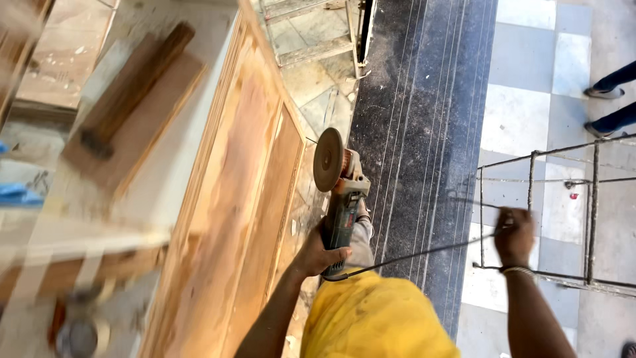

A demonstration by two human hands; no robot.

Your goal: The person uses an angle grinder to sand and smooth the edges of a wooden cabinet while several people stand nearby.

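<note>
- At the far left lies a table (40, 232), blurred, with a dark wooden block (136, 83) resting on a flat board (142, 132); a round metal thing (76, 337) shows at the bottom corner, too blurred to name.
- Beside it stands a large wooden door panel (232, 219), on edge and slanting up through the view, its framed face toward you.
- Your left hand (318, 252) is wrapped tight round the body of the angle grinder (341, 205), fingers curled over the grey-green housing, just beside the panel's edge.
- The grinder points away from you, its round sanding disc (328, 159) up at the far end, close to the panel's edge; whether the disc touches the wood, you cannot tell.
- Below the hands, your yellow clothing (371, 318) fills the bottom centre.
- The black cord (424, 250) runs from the grinder's rear across the dark stone strip (417, 132) of the floor toward your right hand.
- Your right hand (513, 235) is closed around that cord, held out well apart from the grinder, a band on the wrist.
- Behind that hand stands a frame of thin metal rods (563, 199) on the pale tiled floor (523, 113).
- At the upper right edge, another person's legs (613, 99) stand on the tiles.
</note>
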